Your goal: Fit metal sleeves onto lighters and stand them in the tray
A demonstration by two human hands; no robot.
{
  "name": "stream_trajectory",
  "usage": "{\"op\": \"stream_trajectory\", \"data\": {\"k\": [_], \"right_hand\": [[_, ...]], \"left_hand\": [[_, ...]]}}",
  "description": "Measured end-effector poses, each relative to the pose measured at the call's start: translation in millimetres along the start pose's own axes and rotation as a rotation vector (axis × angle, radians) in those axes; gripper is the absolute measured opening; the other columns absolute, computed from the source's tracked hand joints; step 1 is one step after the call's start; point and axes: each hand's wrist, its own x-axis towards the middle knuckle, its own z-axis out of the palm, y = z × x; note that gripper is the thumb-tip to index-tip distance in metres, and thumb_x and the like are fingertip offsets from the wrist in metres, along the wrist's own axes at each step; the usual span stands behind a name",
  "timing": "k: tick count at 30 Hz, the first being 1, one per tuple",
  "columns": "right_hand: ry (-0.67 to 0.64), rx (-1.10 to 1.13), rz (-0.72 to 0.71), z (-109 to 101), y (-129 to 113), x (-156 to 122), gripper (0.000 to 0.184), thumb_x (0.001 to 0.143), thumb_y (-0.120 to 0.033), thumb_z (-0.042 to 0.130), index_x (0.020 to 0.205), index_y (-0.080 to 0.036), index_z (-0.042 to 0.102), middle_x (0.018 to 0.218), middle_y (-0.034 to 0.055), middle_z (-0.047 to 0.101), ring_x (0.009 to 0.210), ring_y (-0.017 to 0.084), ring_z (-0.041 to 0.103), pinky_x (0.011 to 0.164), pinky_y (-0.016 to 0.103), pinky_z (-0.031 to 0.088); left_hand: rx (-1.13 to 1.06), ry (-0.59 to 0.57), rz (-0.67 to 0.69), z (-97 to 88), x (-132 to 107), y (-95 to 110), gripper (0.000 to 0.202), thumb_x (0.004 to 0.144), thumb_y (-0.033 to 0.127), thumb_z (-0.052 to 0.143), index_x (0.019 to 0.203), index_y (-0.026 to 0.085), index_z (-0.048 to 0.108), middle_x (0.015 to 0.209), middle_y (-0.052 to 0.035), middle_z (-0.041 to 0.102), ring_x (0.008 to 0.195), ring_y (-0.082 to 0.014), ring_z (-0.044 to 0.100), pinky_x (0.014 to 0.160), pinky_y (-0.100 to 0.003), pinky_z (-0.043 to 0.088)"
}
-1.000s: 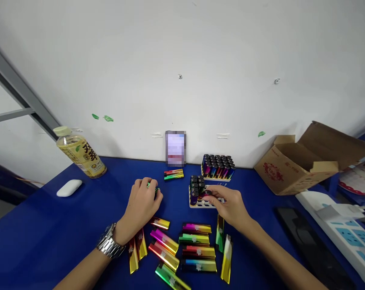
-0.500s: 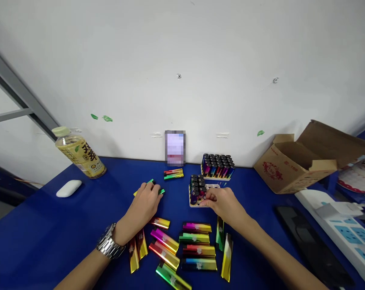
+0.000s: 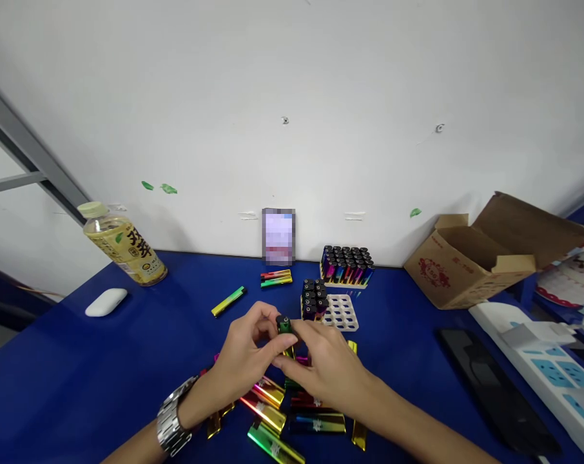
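My left hand (image 3: 253, 338) and my right hand (image 3: 321, 357) meet in front of me, fingers closed around one dark green-topped lighter (image 3: 285, 324), held upright. Part of its body is hidden by the fingers. Just behind my right hand sits a pale tray with holes (image 3: 343, 312), its left columns filled with standing black-topped lighters (image 3: 309, 298). Below my hands lie several shiny lighters in rows, among them a green and gold lighter (image 3: 275, 443) and a blue and gold lighter (image 3: 317, 423). One yellow-green lighter (image 3: 228, 301) lies apart at left.
Against the wall stand a full tray of lighters (image 3: 347, 264) and a phone-like screen (image 3: 279, 237). Two lighters (image 3: 276, 278) lie before it. A drink bottle (image 3: 125, 248) and white case (image 3: 106, 302) are left; an open carton (image 3: 459, 264), black phone (image 3: 495, 386) and power strip (image 3: 538, 367) right.
My right hand has left the holed tray and moved left. My left hand has come right with a green lighter from the left side, and both hands now meet around it.
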Motion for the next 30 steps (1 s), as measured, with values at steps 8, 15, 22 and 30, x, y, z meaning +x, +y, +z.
{"op": "stream_trajectory", "data": {"k": [8,15,22,30], "right_hand": [[0.166,0.327,0.065,-6,9,-3,0.011,0.084,-0.020,0.046,0.076,-0.018,0.052,0.066,0.0023,0.060,0.058,0.015,0.055,0.055,0.026,0.040],[0.631,1.008,0.353,-16,61,8,0.018,0.069,-0.024,0.054,0.057,-0.021,0.042,0.041,-0.0092,0.035,0.032,0.005,0.025,0.033,0.018,0.020],[0.628,1.073,0.462,-11,89,11,0.032,0.066,-0.034,0.055,0.044,-0.021,0.035,0.036,-0.0092,0.023,0.032,0.003,0.014,0.033,0.019,0.012],[0.593,1.097,0.402,-11,91,10,0.037,0.066,-0.041,0.055,0.042,-0.021,0.036,0.033,-0.0096,0.023,0.031,0.003,0.014,0.033,0.018,0.012]], "left_hand": [[0.530,0.105,0.387,-23.8,12,-16,0.016,0.091,0.032,0.048,0.087,0.019,0.056,0.085,-0.0047,0.061,0.081,-0.0178,0.058,0.076,-0.030,0.047],[1.416,0.274,-0.014,-51.7,33,-37,0.029,0.093,0.034,0.038,0.095,0.011,0.056,0.095,-0.0165,0.060,0.087,-0.0320,0.058,0.069,-0.041,0.048],[1.496,0.067,-0.146,-49.2,33,-40,0.029,0.094,0.034,0.037,0.097,0.012,0.054,0.094,-0.0143,0.059,0.086,-0.0313,0.060,0.065,-0.037,0.049],[1.501,0.052,-0.111,-48.9,34,-45,0.027,0.094,0.034,0.036,0.096,0.013,0.054,0.094,-0.0140,0.059,0.086,-0.0307,0.059,0.065,-0.036,0.048]]}}
